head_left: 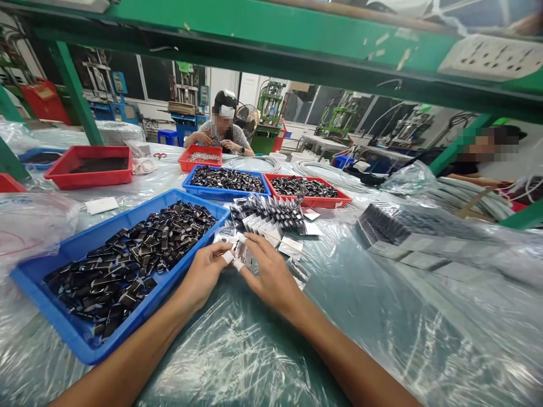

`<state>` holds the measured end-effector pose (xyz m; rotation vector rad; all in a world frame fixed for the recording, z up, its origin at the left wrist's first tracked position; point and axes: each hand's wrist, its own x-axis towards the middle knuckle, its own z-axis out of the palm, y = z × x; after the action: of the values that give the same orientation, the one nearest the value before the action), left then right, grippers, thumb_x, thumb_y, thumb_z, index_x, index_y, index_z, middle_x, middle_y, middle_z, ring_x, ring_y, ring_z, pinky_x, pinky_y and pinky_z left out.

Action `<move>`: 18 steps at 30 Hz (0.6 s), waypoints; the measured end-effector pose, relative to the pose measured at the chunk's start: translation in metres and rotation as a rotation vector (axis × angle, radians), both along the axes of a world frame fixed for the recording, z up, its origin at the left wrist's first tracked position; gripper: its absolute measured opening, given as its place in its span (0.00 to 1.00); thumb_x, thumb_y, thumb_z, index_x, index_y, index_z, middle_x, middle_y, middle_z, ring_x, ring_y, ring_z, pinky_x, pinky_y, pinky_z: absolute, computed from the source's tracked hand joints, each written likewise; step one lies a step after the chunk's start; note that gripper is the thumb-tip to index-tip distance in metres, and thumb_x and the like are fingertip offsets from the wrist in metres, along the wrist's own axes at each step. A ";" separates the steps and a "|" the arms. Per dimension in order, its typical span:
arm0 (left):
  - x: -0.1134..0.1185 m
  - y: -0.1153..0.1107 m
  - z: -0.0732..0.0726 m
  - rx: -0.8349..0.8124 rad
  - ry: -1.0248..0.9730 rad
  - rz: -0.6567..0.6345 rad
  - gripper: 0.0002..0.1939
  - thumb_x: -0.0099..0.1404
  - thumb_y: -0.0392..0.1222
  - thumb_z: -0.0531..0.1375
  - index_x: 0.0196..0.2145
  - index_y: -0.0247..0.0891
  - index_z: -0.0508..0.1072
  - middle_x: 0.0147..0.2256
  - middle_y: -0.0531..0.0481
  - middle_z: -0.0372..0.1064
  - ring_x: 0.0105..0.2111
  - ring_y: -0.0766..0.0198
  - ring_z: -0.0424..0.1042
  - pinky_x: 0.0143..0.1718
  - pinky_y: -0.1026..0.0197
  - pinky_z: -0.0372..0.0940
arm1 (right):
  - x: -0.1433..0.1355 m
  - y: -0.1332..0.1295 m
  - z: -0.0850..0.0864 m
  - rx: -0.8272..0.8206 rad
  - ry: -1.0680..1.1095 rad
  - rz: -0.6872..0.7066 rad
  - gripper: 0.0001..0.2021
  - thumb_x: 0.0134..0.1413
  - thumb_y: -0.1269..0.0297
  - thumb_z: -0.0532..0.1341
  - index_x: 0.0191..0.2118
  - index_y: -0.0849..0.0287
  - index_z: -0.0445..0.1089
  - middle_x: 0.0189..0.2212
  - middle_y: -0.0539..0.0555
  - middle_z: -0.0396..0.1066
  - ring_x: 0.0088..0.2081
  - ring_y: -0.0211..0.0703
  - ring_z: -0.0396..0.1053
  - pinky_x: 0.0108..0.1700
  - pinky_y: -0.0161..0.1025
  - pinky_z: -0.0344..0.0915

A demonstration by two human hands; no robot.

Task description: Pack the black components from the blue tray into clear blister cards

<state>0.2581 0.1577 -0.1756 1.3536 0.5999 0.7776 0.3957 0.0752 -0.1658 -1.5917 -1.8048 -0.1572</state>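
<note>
Between my two hands is a small clear plastic tray (249, 257) with something dark in it, too small to make out. My left hand (207, 268) pinches its left side, thumb and fingers close together. From the other side, my right hand (269, 271) grips it with bent fingers; white wraps cover some fingertips. Left of my hands lies a long blue bin (87, 350) full of small black parts (139, 243). Just beyond my fingers stand rows of small packs (263, 212) with black pieces and white cards, and a loose white card (291, 246) lies nearby.
Behind sit another blue bin (227, 196) and a red bin (322, 202) of black parts. Stacked packs (407, 232) stand at right. A green beam (271, 39) crosses overhead. A person (224, 133) works across the table; another (479, 158) is at far right.
</note>
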 end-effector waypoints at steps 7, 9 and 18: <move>0.002 0.002 -0.003 0.033 -0.126 0.009 0.12 0.55 0.45 0.65 0.34 0.36 0.72 0.32 0.49 0.71 0.33 0.63 0.69 0.38 0.59 0.65 | 0.005 0.002 0.005 -0.118 0.512 0.095 0.16 0.54 0.61 0.65 0.48 0.58 0.68 0.44 0.57 0.75 0.44 0.50 0.75 0.49 0.49 0.72; 0.003 0.002 -0.003 0.090 -0.102 0.007 0.11 0.55 0.45 0.65 0.33 0.36 0.72 0.30 0.50 0.70 0.31 0.64 0.68 0.36 0.59 0.64 | 0.007 0.002 0.005 -0.147 0.548 0.133 0.16 0.55 0.61 0.64 0.49 0.58 0.69 0.44 0.56 0.75 0.44 0.50 0.76 0.48 0.48 0.73; 0.005 0.006 -0.010 0.168 0.027 0.092 0.07 0.59 0.41 0.59 0.33 0.35 0.71 0.30 0.49 0.71 0.28 0.62 0.69 0.34 0.58 0.64 | 0.024 0.009 0.013 0.107 0.201 -0.115 0.11 0.57 0.66 0.57 0.43 0.59 0.73 0.32 0.56 0.77 0.30 0.50 0.75 0.37 0.47 0.72</move>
<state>0.2631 0.1635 -0.1857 1.4998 0.6323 0.9012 0.4194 0.0844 -0.1533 -1.5768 -1.5280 -0.1391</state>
